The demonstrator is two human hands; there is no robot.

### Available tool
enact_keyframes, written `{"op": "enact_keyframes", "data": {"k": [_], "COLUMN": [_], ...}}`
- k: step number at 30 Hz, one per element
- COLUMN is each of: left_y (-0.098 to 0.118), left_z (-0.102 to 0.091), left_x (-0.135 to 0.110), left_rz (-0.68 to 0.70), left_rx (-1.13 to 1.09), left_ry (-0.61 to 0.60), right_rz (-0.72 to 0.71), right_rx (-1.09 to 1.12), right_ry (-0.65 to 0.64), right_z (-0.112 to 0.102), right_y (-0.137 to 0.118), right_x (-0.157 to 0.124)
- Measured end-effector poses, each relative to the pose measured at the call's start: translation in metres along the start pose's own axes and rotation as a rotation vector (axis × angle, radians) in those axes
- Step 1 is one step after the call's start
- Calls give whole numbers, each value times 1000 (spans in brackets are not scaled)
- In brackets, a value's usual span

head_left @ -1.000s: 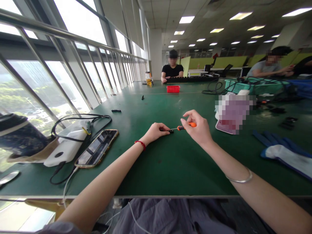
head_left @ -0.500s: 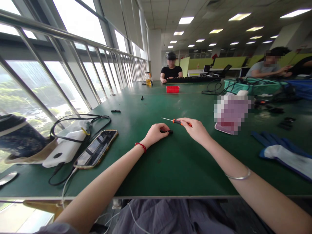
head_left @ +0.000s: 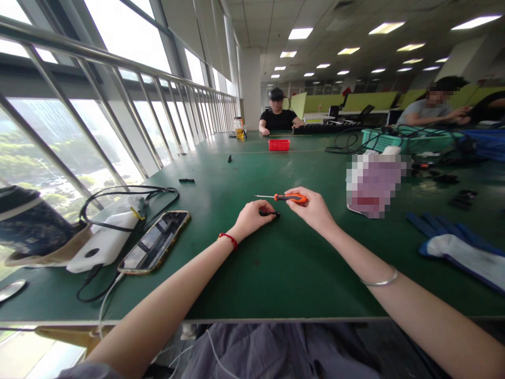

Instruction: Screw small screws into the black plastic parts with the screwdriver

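My left hand point(head_left: 252, 217) rests on the green table point(head_left: 276, 268) with its fingers closed on a small black part point(head_left: 272, 213), which it holds against the tabletop. My right hand point(head_left: 311, 208) is just to the right of it and grips a small screwdriver point(head_left: 282, 198) by its orange handle. The screwdriver lies level above the table. Its thin metal shaft points left and passes just above the black part without touching it.
A phone point(head_left: 155, 241), a white power bank point(head_left: 106, 237) with black cables and a dark bag point(head_left: 35, 223) lie at the left. Blue-and-white gloves point(head_left: 457, 245) lie at the right. A red tray point(head_left: 279, 145), small black parts and a green basket point(head_left: 410, 139) stand farther back, where two people sit.
My right hand has drawn the screwdriver tip away from the black part, lifted it, and turned it level, pointing left. My left hand has kept its grip on the part.
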State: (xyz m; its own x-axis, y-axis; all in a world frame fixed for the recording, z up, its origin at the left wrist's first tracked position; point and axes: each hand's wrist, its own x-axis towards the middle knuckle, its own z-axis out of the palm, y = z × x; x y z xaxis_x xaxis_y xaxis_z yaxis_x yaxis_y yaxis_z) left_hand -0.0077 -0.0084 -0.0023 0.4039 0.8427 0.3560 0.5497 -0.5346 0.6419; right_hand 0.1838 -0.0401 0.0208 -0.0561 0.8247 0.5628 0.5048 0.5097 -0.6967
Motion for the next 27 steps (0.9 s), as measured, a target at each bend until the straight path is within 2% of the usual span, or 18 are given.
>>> {"op": "enact_keyframes", "data": {"k": [3, 7, 10, 18, 27], "left_y": [3, 6, 4, -1, 1], "left_z": [-1, -2, 0, 2, 1], "left_x": [-1, -2, -1, 1, 0], "left_rz": [-6, -12, -19, -47, -42], "left_rx": [26, 57, 56, 26, 74], "left_ry": [21, 57, 63, 42, 55], "right_rz": [-19, -68, -114, -183, -138], "right_rx": [57, 12, -27, -96, -137], "right_ry": [130, 295, 368, 400, 384], "right_z": [-5, -11, -15, -15, -19], "right_y": [-9, -20, -25, -32, -37], "right_x": [-1, -4, -5, -9, -11]}}
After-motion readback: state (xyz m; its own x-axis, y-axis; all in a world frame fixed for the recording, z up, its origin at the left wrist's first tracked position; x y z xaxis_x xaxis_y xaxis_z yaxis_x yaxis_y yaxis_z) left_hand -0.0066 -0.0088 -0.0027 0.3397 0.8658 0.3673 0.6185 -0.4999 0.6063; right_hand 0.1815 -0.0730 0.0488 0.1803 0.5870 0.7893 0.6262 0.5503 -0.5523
